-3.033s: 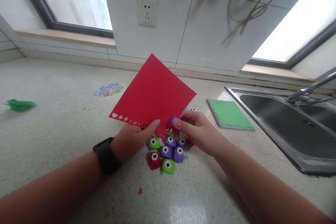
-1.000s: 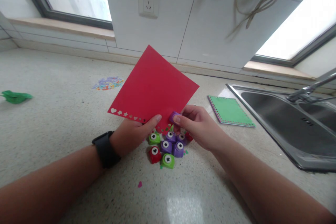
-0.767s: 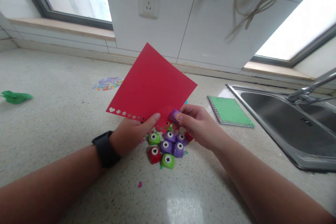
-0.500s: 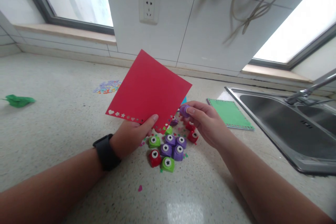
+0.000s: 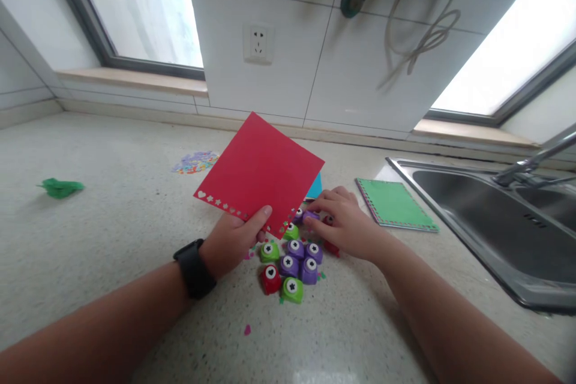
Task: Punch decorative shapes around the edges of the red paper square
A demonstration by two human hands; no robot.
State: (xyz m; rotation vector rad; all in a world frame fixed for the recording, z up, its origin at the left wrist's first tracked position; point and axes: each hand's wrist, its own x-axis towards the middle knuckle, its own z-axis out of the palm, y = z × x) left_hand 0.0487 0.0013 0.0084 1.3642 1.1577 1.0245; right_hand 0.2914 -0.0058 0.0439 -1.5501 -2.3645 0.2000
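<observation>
My left hand [image 5: 238, 234] grips a red sheet of paper [image 5: 265, 168] near its lower edge, thumb on top. Small hearts, flowers and other shapes are punched along two of the sheet's edges. Low over the counter, my right hand [image 5: 344, 222] has its thumb and fingers around a purple craft punch [image 5: 309, 216]. Several more punches stand just in front: purple ones [image 5: 288, 265], green ones [image 5: 292, 290] and a red one [image 5: 270, 279] with a heart on its white button. Another red punch [image 5: 332, 248] is partly hidden under my right hand.
A stack of paper with a green sheet [image 5: 398, 204] on top lies at right, beside the steel sink [image 5: 463, 210]. Blue paper [image 5: 315, 187] shows behind the red sheet. Paper confetti [image 5: 195, 162] lies at the back, and a crumpled green piece [image 5: 62, 188] at far left.
My right hand has lowered the purple punch from beside the red sheet down among the other punches. My left hand still holds the sheet. The view has tilted up slightly.
</observation>
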